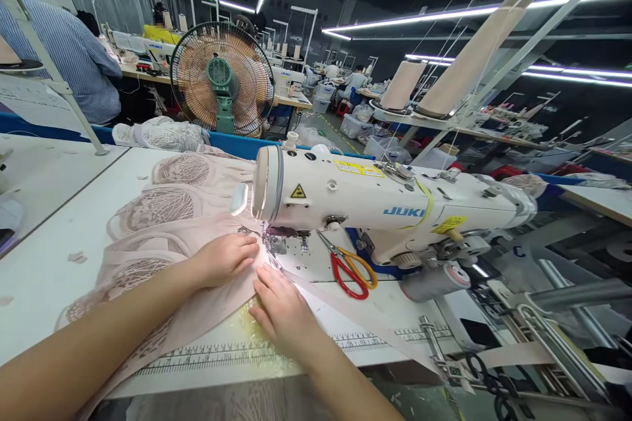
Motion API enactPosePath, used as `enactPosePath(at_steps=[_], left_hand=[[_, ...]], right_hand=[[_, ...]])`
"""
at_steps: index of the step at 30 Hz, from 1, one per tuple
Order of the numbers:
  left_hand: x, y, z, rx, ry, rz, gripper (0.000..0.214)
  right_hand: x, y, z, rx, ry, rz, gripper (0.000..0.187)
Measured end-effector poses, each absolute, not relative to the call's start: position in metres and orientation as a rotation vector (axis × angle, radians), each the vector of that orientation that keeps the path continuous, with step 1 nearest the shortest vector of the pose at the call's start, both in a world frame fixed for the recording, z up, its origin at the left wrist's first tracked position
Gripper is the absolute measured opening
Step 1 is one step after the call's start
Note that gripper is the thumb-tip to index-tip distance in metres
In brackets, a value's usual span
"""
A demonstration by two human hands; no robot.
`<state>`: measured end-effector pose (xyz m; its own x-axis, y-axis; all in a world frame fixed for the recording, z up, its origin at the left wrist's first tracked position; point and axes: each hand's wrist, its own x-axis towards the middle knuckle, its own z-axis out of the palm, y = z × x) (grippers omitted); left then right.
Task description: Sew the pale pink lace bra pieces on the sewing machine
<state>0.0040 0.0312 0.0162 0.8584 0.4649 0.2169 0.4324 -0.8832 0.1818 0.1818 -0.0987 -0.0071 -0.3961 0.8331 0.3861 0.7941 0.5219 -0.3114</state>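
Nearest, the right hand lies with its fingers loosely spread, the thumb held apart, the tips resting on the edge of the fabric. Just left of and beyond them, the left hand has its fingers together and slightly bent, tips on the same fabric; whether they pinch a fold I cannot tell. The pale pink fabric runs under both hands and spreads left of the left fingers, with lace cups along it. Below the right fingers a ruler crosses the white table, and a pale strip slants away to their right. Just beyond the tips of both hands is the foot of the machine, whose body stretches off to the right. Scissors lie right of the right fingers, and farther right is a grey spool. Far beyond the fingers stand a fan, thread cones to the right, and, at far left, a person in a striped shirt.
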Motion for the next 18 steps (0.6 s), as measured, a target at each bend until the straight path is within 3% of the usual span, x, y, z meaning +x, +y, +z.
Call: enactPosePath(at_steps=[18], left_hand=[[0.013,0.017,0.012,2.942,0.83,0.429,0.024]], right_hand=[[0.188,-0.099,-0.012,-1.282,-2.197,0.088,0.03]])
